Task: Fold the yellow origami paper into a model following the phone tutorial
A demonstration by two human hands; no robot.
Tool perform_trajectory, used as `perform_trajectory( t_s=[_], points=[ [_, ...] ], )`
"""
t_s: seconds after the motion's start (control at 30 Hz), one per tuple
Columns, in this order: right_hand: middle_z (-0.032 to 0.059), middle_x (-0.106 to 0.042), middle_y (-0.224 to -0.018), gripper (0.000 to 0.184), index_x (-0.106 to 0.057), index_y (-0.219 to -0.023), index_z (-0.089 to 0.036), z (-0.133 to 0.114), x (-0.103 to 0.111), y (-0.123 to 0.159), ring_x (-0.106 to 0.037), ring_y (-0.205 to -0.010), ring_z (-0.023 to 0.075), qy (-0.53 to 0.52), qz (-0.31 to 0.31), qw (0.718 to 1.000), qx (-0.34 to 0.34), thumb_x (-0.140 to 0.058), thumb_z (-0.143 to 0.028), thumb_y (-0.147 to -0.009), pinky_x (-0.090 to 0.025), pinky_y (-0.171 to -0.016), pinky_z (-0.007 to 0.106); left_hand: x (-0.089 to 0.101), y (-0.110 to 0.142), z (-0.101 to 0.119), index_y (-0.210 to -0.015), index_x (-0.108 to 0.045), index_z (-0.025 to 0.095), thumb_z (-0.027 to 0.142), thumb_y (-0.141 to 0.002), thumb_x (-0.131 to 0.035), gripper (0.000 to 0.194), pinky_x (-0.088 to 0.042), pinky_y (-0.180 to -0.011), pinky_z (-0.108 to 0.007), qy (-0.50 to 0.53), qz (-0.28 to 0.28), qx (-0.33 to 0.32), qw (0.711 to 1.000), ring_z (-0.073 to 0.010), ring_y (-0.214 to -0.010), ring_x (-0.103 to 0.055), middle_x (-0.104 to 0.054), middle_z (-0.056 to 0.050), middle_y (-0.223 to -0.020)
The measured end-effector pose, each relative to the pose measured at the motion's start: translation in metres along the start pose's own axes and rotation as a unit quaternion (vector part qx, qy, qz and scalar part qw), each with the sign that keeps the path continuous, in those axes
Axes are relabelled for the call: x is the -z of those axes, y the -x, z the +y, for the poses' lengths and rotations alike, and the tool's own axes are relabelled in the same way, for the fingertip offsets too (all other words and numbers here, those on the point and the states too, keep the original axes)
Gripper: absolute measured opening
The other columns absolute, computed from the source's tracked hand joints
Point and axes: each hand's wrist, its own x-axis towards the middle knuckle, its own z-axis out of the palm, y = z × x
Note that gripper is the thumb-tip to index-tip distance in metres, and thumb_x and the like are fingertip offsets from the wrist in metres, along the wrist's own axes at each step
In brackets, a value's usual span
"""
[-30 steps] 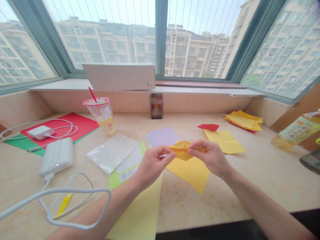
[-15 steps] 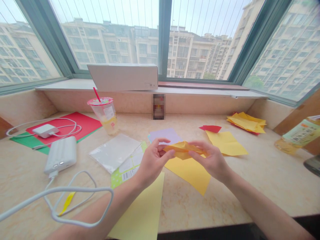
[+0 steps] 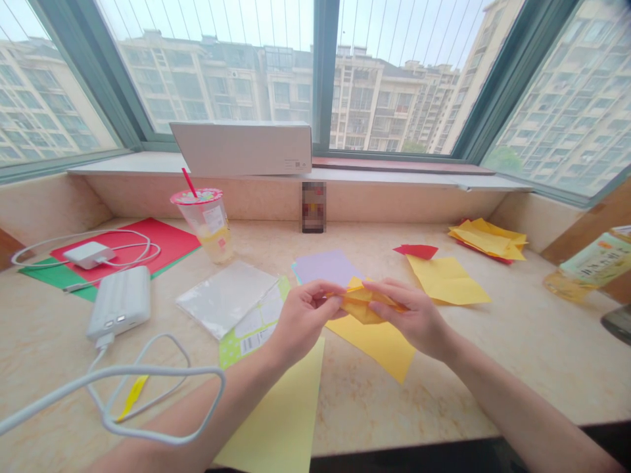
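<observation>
Between my two hands is a folded piece of orange-yellow paper (image 3: 365,309), held just above the counter. My left hand (image 3: 308,315) pinches its left end between thumb and fingers. On the other side, my right hand (image 3: 411,312) grips the right part, thumb in front and fingers along the top. Fingers hide part of the folds. Beneath them lies a flat orange-yellow sheet (image 3: 377,345). A lilac sheet (image 3: 328,268) rests just behind my left hand, and a pale yellow sheet (image 3: 280,407) lies under my left forearm.
To the right are a yellow square (image 3: 448,280), a red folded paper (image 3: 417,251) and a pile of folded yellow papers (image 3: 488,238). A lidded cup (image 3: 210,230), a clear plastic sleeve (image 3: 229,295), a power bank (image 3: 121,302) and a looping white cable (image 3: 162,373) stand left. A bottle (image 3: 591,266) is far right.
My left hand has shifted slightly right along the folded paper, its fingers now closer together. The fingers of my right hand have moved left over its top edge. The paper's front hangs a little lower.
</observation>
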Motion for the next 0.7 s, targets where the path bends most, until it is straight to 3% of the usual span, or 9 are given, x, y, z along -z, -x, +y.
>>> perform_trajectory(
  t_s=[0.23, 0.47, 0.6, 0.7],
  points=[
    [0.0026, -0.07, -0.104, 0.033, -0.07, -0.125, -0.034, 0.0016, 0.0009, 0.0018, -0.067, -0.09, 0.0164, -0.044, -0.019, 0.999, -0.01, -0.064, -0.021, -0.095, -0.058, -0.076, 0.028, -0.0012, 0.0077, 0.0084, -0.098, -0.063, 0.017, 0.045, -0.085, -0.076, 0.034, -0.061, -0.084, -0.036, 0.044, -0.086, 0.029, 0.995, -0.0209, -0.093, -0.073, -0.076, -0.006, -0.095],
    [0.0025, -0.071, -0.104, 0.03, -0.072, -0.122, -0.034, -0.0004, 0.0014, 0.0015, -0.068, -0.092, 0.0174, -0.053, -0.019, 0.998, -0.008, -0.064, -0.022, -0.095, -0.059, -0.081, 0.031, -0.0039, 0.0076, 0.007, -0.11, -0.062, 0.015, 0.048, -0.086, -0.074, 0.042, -0.06, -0.087, -0.036, 0.015, -0.087, 0.054, 0.995, -0.0213, -0.09, -0.074, -0.077, -0.009, -0.093],
    [0.0051, -0.072, -0.109, 0.036, -0.067, -0.13, -0.031, -0.0036, 0.0008, 0.0017, -0.07, -0.098, 0.0201, -0.099, -0.017, 0.992, -0.074, -0.066, -0.028, -0.093, -0.062, -0.083, 0.034, -0.0029, 0.0061, 0.006, -0.108, -0.067, 0.013, 0.047, -0.089, -0.07, 0.04, -0.06, -0.087, -0.036, -0.013, -0.084, 0.048, 0.995, -0.0214, -0.092, -0.073, -0.076, -0.01, -0.099],
    [0.005, -0.073, -0.103, 0.045, -0.061, -0.137, -0.027, -0.0054, -0.0028, 0.0022, -0.072, -0.091, 0.0195, -0.118, -0.023, 0.987, -0.106, -0.067, -0.031, -0.093, -0.064, -0.079, 0.034, -0.0015, 0.0058, 0.0085, -0.104, -0.07, 0.013, 0.046, -0.091, -0.065, 0.035, -0.06, -0.083, -0.034, -0.08, -0.089, 0.03, 0.992, -0.0222, -0.092, -0.072, -0.075, -0.01, -0.099]
  ],
)
